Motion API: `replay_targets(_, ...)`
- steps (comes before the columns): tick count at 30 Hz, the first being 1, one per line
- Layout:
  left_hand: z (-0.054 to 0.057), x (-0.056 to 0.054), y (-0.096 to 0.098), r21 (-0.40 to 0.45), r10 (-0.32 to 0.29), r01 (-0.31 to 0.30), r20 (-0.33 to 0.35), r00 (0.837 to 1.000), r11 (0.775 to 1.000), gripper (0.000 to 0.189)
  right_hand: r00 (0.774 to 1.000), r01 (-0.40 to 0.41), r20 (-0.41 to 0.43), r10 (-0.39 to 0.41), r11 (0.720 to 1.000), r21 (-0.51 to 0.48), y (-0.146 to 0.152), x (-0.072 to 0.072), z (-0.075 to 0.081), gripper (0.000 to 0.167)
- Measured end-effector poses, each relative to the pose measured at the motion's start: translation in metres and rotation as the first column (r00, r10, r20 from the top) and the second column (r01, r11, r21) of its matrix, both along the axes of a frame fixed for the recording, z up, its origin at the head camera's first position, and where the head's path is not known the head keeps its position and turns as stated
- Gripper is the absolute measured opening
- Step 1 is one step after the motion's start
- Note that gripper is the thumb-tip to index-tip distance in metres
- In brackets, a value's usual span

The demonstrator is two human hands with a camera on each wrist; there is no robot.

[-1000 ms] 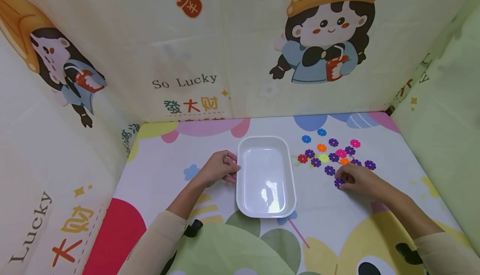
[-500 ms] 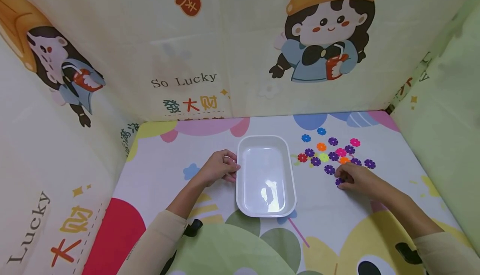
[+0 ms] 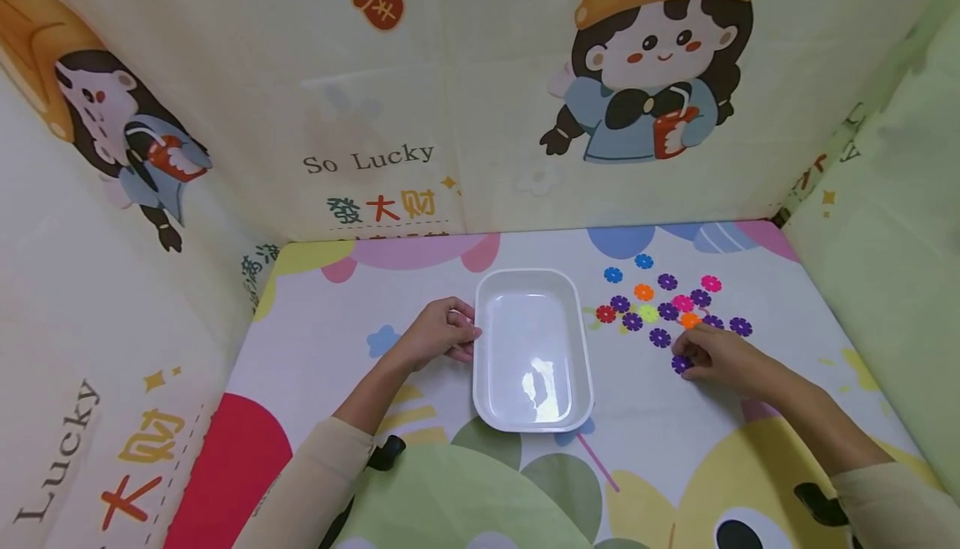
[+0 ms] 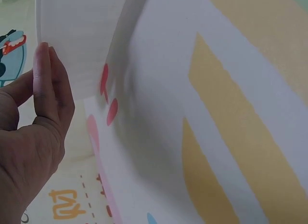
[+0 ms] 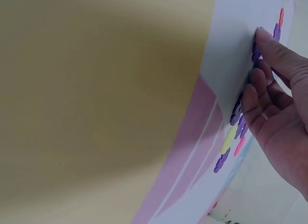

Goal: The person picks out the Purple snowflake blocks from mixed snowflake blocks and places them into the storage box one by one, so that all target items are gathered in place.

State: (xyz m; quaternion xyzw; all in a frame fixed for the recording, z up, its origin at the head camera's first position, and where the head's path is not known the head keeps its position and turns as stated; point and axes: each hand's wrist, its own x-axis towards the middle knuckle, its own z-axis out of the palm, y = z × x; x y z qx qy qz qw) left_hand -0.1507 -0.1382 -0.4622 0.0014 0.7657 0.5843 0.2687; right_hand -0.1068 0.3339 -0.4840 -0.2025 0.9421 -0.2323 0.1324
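A white rectangular tray lies on the table with its long side toward me. My left hand grips the tray's left rim; in the left wrist view its fingers lie along the tray's outer wall. To the right, my right hand is low over the table, fingers curled. Its thumb and a fingertip pinch a purple snowflake disc, which the right wrist view shows partly covered by the thumb. Beyond this hand lie several loose snowflake discs, among them a yellow-green one.
Purple, blue, orange, pink and red discs spread over the far right of the table. A printed cloth covers the tabletop. Curtain walls stand behind and at both sides.
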Motion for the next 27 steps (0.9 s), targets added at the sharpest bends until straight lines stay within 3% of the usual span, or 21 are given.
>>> replay_targets(12, 0.002, -0.001, 0.000, 0.019, -0.003, 0.003, 0.003, 1.000, 1.000, 0.033, 0.998, 0.028, 0.055, -0.028, 1.000, 0.010, -0.006, -0.002, 0.006, 0.032)
replay_targets(21, 0.001, -0.001, 0.000, 0.032, -0.005, 0.005, 0.007, 1.000, 0.999, 0.032, 1.000, 0.004, 0.006, -0.004, 1.000, -0.002, -0.004, -0.002, 0.010, 0.025)
replay_targets(27, -0.001, -0.002, -0.001, 0.021, -0.010, 0.009, 0.010, 1.000, 1.000, 0.032, 1.000, 0.004, 0.026, -0.003, 0.999, -0.035, -0.007, -0.004, 0.013, 0.023)
